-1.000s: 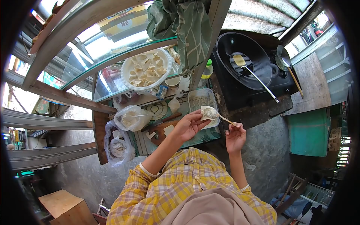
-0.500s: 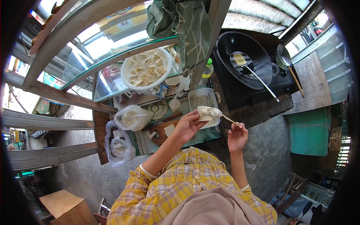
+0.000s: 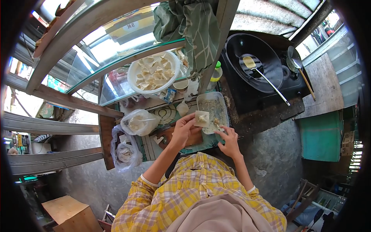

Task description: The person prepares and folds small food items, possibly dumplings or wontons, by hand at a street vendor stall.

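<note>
My left hand [image 3: 183, 131] pinches a square pale wrapper [image 3: 202, 118] by its left edge, with a small lump of filling on its middle. My right hand [image 3: 230, 142] is closed on a small utensil [image 3: 217, 125], whose tip is over the clear plastic tub [image 3: 222, 101]. Pale paste smears the tub's inside. The wrapper is held above the tub's left side. A wooden board [image 3: 166, 135] lies under and beside my left hand, with a pale scrap [image 3: 159, 139] at its left end.
A white bowl [image 3: 177, 63] of folded pieces stands behind glass. Two plastic bags [image 3: 140, 122] sit at the left. A black wok [image 3: 236, 48] with a spatula [image 3: 272, 85] rests on the stove at the right. A green cloth [image 3: 199, 36] hangs above.
The wrapper, raised and bent before, is now flatter with a lump on it. My right hand has moved left and down toward the tub, and the utensil is off the wrapper.
</note>
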Available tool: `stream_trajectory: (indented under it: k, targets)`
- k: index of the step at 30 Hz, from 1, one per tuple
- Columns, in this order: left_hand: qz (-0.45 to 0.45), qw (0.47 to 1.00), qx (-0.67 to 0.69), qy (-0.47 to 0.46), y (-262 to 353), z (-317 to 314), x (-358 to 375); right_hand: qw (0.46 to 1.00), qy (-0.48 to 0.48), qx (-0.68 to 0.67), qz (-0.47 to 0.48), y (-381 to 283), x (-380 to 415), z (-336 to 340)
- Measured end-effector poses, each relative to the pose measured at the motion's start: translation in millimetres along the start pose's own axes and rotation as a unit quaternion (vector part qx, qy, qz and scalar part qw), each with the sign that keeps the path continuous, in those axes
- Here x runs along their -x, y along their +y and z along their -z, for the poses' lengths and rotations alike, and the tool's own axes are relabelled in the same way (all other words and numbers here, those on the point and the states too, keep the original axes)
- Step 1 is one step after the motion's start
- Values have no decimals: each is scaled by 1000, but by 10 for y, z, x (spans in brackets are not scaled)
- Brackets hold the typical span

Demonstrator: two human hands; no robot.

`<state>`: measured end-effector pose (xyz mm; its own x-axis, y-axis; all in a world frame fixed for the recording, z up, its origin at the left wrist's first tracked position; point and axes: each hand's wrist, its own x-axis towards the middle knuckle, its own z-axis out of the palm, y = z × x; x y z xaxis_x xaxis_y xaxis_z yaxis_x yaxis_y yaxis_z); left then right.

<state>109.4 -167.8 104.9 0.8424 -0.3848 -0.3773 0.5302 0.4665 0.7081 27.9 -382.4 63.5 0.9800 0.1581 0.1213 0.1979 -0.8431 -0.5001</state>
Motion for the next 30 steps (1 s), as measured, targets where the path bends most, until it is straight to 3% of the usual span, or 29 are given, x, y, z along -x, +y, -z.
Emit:
stream_trajectory:
  k: [3,5,8,14,22,28,30]
  targets:
    - [29,999,3,-29,-47,-66,20,975,31,-218,-34,-153,-167,33]
    - [38,999,-32,-19,-101,-98,21,898,11,-434,-77,-117,-225,-165]
    - [27,994,-106,12,-248,-88,-48,787,38,-605,-113,-168,-285,-254]
    - [7,990,-143,18,-341,-44,-26,777,38,-616,-122,-173,-271,-232]
    - [-1,990,-138,-7,-365,-53,-20,746,124,-639,-143,-386,-308,-213]
    - [57,995,-77,-16,-218,-165,32,704,196,-657,-185,-458,-318,-222]
    - [49,997,7,-59,-256,-116,4,678,225,-671,-199,-468,-330,-209]
